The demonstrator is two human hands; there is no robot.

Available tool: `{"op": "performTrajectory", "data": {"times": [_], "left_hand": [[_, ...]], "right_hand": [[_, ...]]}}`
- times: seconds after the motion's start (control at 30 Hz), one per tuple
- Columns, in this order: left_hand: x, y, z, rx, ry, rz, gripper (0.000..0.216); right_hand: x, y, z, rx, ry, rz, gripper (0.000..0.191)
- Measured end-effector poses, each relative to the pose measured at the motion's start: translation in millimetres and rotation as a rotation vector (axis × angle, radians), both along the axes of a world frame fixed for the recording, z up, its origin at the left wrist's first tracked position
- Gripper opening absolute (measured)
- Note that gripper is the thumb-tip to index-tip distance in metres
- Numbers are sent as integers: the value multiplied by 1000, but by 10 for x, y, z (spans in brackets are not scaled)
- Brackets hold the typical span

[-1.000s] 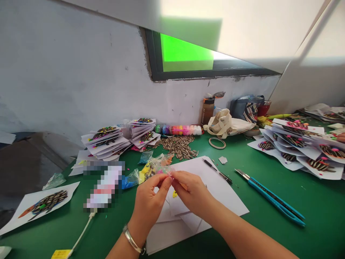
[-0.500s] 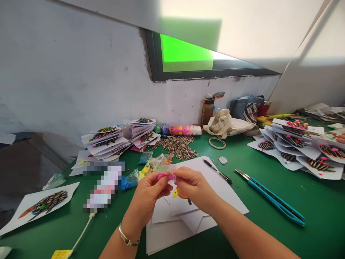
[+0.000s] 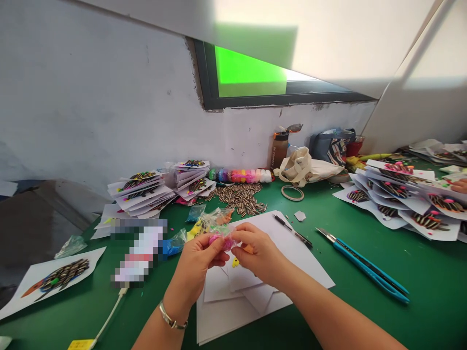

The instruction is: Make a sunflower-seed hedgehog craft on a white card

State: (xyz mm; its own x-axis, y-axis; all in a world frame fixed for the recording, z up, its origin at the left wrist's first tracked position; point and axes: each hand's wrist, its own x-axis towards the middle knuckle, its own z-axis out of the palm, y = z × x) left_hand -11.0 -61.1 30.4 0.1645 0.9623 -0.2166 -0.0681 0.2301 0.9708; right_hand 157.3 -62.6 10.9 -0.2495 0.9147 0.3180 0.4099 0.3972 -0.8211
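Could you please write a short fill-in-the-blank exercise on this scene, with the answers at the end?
1. The left hand and right hand hold a small plastic bag whose contents are coloured ____.
2. The silver bracelet is worn on the ____ wrist.
3. The handle of the utility knife is coloured ____.
4. In the picture, the tape roll lies to the ____ of the striped seeds.

Missing words: pink; left; blue; right.

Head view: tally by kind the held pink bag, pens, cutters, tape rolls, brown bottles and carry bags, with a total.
Held pink bag: 1
Pens: 1
Cutters: 1
Tape rolls: 1
Brown bottles: 1
Carry bags (cream bag, blue bag): 2
Total: 7
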Motion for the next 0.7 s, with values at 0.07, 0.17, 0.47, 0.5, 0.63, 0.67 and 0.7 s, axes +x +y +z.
{"op": "performTrajectory", "data": {"times": [0.07, 0.17, 0.47, 0.5, 0.63, 0.67, 0.7], "left_hand": [[-2, 4, -8, -9, -3, -17, 30], [-1, 4, -14, -10, -3, -38, 29], [4, -7, -6, -10, 16, -13, 32], [10, -6, -5, -6, 20, -4, 32], [41, -1, -3, -3, 32, 42, 32], [49, -2, -2, -5, 33, 59, 32], [57, -5, 0, -9, 36, 78, 33]], "right_hand": [[13, -1, 16, 7, -21, 2, 21], [25, -12, 47, 53, -66, 2, 21], [18, -48, 43, 118, -125, -1, 17], [14, -48, 43, 120, -123, -4, 17], [-7, -38, 44, 102, -83, -40, 14], [-12, -35, 41, 90, -65, -52, 14], [-17, -32, 37, 77, -42, -60, 14]]}}
